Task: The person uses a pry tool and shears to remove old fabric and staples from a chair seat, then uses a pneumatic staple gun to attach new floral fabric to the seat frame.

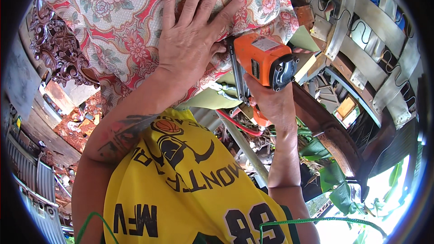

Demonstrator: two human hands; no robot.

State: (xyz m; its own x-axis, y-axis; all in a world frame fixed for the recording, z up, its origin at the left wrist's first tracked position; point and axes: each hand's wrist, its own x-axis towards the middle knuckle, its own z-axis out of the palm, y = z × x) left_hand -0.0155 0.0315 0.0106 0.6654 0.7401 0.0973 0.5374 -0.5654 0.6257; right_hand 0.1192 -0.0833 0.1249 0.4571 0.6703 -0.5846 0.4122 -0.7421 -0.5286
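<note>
My left hand (192, 34) lies flat on a floral upholstery fabric (135, 47) in red, cream and pink, its fingers spread and its thumb tucked toward the tool beside it. My right hand (273, 104) is wrapped round the handle of an orange air staple gun (260, 58) with a black end cap. The gun's dark nose and magazine are right beside my left thumb, against the fabric near its lower edge; whether the tip touches it I cannot tell. Below the handle runs a red air hose (239, 127). Pale green sheet material (210, 99) shows under the fabric edge.
Carved dark wood (56, 47) juts out at the left. A frame of woven webbing straps (357, 40) with wavy springs stands at the upper right, above a curved brown wooden piece (330, 140). Wood scraps litter the ground at the left. A green cord (316, 220) crosses the lower edge.
</note>
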